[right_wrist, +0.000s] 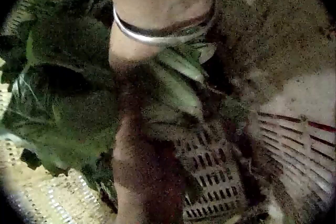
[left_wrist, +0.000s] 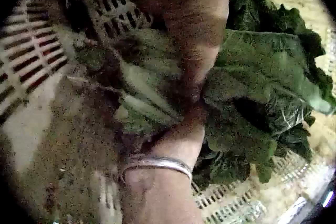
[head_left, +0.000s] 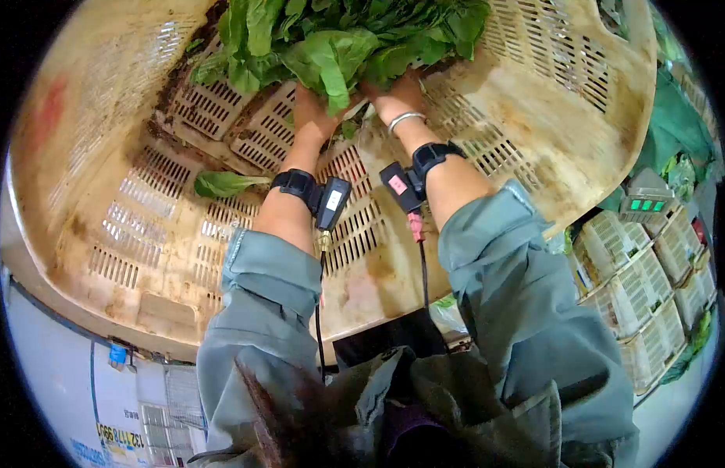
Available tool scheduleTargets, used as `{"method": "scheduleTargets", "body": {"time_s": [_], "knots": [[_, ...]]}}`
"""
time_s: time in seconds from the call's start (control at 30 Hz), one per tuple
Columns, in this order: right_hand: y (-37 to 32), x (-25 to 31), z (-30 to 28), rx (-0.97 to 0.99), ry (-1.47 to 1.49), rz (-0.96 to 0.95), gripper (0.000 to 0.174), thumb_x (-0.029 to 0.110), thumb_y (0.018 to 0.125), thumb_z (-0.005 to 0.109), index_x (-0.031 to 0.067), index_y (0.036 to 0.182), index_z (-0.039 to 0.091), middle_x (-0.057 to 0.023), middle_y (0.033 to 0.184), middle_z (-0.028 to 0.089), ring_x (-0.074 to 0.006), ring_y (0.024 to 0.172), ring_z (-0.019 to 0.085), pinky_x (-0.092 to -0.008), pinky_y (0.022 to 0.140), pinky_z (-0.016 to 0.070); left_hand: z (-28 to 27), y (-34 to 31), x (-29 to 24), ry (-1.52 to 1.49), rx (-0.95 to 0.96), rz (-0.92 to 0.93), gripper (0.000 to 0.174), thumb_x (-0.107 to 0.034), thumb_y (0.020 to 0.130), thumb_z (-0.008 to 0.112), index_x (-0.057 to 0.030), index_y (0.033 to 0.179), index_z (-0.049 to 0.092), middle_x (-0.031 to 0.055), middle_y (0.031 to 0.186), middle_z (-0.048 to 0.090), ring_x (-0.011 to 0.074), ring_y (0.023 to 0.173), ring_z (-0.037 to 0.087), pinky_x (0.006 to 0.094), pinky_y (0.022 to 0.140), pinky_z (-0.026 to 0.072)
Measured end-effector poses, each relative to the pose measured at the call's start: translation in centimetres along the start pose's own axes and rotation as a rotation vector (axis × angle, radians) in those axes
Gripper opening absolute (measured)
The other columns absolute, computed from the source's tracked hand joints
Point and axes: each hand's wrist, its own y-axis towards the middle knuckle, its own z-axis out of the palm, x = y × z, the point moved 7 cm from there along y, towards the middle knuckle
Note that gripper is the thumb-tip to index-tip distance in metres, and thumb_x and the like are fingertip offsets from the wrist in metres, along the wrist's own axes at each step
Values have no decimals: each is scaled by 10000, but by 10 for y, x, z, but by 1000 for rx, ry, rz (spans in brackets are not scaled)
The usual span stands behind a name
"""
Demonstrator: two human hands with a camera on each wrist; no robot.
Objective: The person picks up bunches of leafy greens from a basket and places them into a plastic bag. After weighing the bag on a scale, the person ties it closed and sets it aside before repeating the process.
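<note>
A large bunch of leafy greens (head_left: 339, 54) fills the top of the head view, inside a worn cream plastic crate (head_left: 378, 296). My left hand (head_left: 314, 113) and my right hand (head_left: 398, 95) hold the bunch from its near side, close together, with most fingers hidden under the leaves. A silver bracelet (head_left: 407, 118) circles my right wrist. In the left wrist view pale stems (left_wrist: 147, 98) stick out toward me between the two hands. The right wrist view shows the same stems (right_wrist: 176, 85) beside my right hand, with broad leaves on the far side.
One loose leaf (head_left: 222, 184) lies on the crate's slotted floor, left of my left forearm. Brown dirt marks the crate's walls and floor. Outside at right stand several smaller pale baskets (head_left: 636, 281) and a grey device with green lights (head_left: 646, 199).
</note>
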Motion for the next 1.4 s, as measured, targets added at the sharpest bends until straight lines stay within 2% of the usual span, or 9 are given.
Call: {"method": "scheduleTargets", "body": {"time_s": [0.13,0.33,0.53,0.63,0.93,1.1,1.17,1.23,1.4], "knots": [[18,-7,-5,510,-236,116,776,603,631,567,9,1126,502,-182,1104,535,-310,987,528,-347,868,395,6,-1,-9,-260,261,-51,682,-363,641,713,-24,1166,439,112,1150,507,234,1006,497,331,861,402],[20,8,-28,514,131,-8,762,615,652,544,-3,1099,534,-172,1101,541,-297,980,530,-332,865,370,12,-20,-4,-320,280,-671,766,-411,598,734,-64,1210,429,96,1165,499,236,1060,464,411,893,343],[7,-13,22,923,575,208,738,496,725,578,72,1283,350,-104,1291,382,-187,1134,408,-299,954,299,7,-33,-33,-1026,103,-498,616,-359,751,626,-15,1208,398,108,1149,498,221,1015,503,329,852,406],[-16,-2,5,1047,637,376,594,491,738,558,66,1150,498,-104,1042,582,-185,875,587,-287,759,462,5,-37,-21,-1102,47,-483,551,-353,773,608,-26,1177,425,100,1109,526,244,976,536,343,844,432],[-109,22,-70,609,798,477,426,361,696,664,-4,908,609,-95,849,636,-179,677,608,-273,623,481,-8,-111,-104,-1359,152,-603,336,-239,829,550,-37,1088,482,97,1008,588,168,824,601,289,679,516],[-193,45,-73,500,701,386,582,445,655,676,-48,948,578,-149,881,619,-232,763,604,-319,688,478,-76,-183,-94,-387,24,-697,544,-389,813,526,-18,1187,390,135,1041,559,230,895,581,346,760,499],[-218,38,-22,607,696,311,561,470,670,649,-68,821,604,-201,826,618,-227,758,613,-324,659,480,-85,-216,-106,-908,289,-679,583,-427,814,501,-35,1221,361,142,1111,520,248,999,526,368,844,446],[-249,77,-51,692,877,331,494,432,680,666,-24,860,610,-113,793,632,-187,687,600,-288,631,471,-112,-249,-115,-782,-179,-665,569,-415,818,495,-42,1226,359,140,1138,502,249,1061,477,398,915,382],[-318,83,-96,681,945,27,578,569,678,587,55,942,591,-133,791,616,-248,717,593,-340,675,468,-121,-344,-128,-946,-293,-673,533,-397,818,485,-28,1193,398,165,1204,431,295,1089,438,426,915,367]]}}
